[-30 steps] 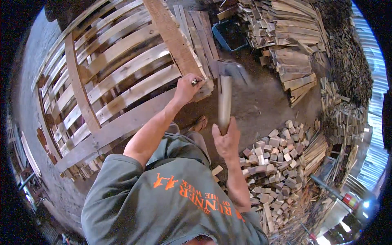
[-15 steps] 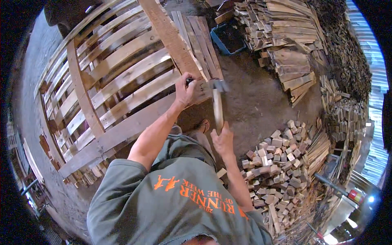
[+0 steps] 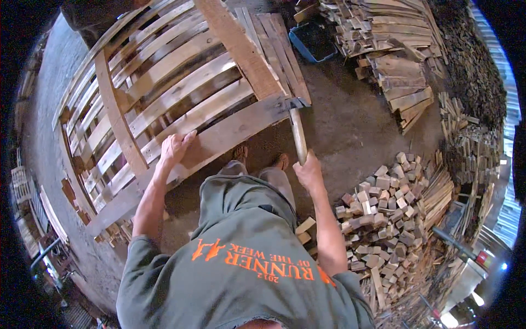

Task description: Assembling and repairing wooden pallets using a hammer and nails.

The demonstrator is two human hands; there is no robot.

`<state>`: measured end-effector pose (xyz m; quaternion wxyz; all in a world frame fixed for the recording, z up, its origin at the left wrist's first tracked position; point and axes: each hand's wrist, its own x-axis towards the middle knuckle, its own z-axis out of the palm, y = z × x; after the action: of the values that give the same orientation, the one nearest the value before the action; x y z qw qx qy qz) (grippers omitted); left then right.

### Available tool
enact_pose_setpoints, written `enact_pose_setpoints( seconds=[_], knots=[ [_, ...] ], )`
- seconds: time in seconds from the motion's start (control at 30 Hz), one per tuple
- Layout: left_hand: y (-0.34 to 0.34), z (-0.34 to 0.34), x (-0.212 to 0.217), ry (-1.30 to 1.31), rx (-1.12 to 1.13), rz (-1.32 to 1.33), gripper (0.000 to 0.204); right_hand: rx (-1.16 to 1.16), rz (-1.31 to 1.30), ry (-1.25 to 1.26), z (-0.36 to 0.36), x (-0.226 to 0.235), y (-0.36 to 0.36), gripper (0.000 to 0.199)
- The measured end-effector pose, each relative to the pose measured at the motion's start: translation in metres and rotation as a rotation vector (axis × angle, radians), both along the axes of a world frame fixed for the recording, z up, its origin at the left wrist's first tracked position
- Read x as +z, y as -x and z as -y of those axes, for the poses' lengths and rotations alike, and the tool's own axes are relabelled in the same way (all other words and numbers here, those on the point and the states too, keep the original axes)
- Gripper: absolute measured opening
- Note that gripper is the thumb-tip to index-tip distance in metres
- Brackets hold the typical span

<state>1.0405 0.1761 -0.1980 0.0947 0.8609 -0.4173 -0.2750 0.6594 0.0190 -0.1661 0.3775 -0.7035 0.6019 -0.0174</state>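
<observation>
R hand (image 3: pixel 309 171) fingers wrapped rnd hammer (image 3: pixel 297 130) at pallet (image 3: pixel 235 129) cnr; L hand (image 3: pixel 175 148) over pallet, can't tell if fingers spread

A brown, dusty floor (image 3: pixel 350 118) spread beyond and to the right of the right hand (image 3: pixel 310 172). A heap of small wooden blocks (image 3: pixel 392 203) lay on it to the right of that hand, and two loose offcuts (image 3: pixel 306 225) lay nearer the body. Well beyond the hand stood a blue crate (image 3: pixel 323 57), with stacked slats (image 3: pixel 405 71) to the crate's right. Bare feet (image 3: pixel 281 160) rested on the floor between the left hand (image 3: pixel 175 148) and the right.
</observation>
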Motion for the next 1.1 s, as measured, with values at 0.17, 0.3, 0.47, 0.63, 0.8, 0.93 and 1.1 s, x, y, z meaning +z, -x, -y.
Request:
enact_pose_setpoints(
  seconds=[0.17,0.3,0.47,0.63,0.8,0.93,1.1],
  knots=[
    [0.021,0.001,0.006,-0.040,0.082,-0.031,0.065,0.026,0.019,0.050,0.004,0.002,0.004,0.031],
    [0.026,-0.004,-0.002,0.024,0.011,0.127,0.059,0.051,0.032,0.049,0.006,-0.001,0.010,0.030],
    [0.103,0.102,0.021,0.594,-0.269,0.383,0.078,0.107,0.086,0.007,0.016,-0.012,0.020,0.030],
    [0.164,0.178,0.035,0.356,-0.314,0.259,0.089,-0.015,0.364,-0.224,0.020,-0.017,0.058,0.024],
    [0.174,0.185,0.027,0.360,-0.290,0.252,0.089,-0.078,0.427,-0.183,0.022,-0.029,0.090,0.015],
    [0.181,0.186,0.020,0.394,-0.293,0.313,0.084,-0.045,0.367,-0.184,0.019,-0.063,0.096,0.014],
    [0.180,0.184,0.014,0.374,-0.260,0.327,0.082,0.021,0.428,-0.215,0.025,-0.048,0.086,0.015]
  ],
)
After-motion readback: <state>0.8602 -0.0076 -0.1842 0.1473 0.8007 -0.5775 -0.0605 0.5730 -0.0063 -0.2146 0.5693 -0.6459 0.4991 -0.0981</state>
